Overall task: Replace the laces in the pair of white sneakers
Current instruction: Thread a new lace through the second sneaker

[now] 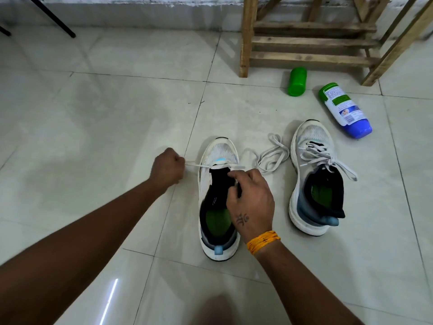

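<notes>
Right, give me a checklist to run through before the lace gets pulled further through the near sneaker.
1. Left hand grips the lace end: ok.
2. Lace spans the front eyelets of the near sneaker: ok.
3. Right hand steadies the tongue and eyelet side: ok.
4. Both lace ends even in length: cannot tell; the right end trails into a loose pile.
5. Upper eyelets threaded: not ok, still bare.
6. Far sneaker laced: ok, though untied.
</notes>
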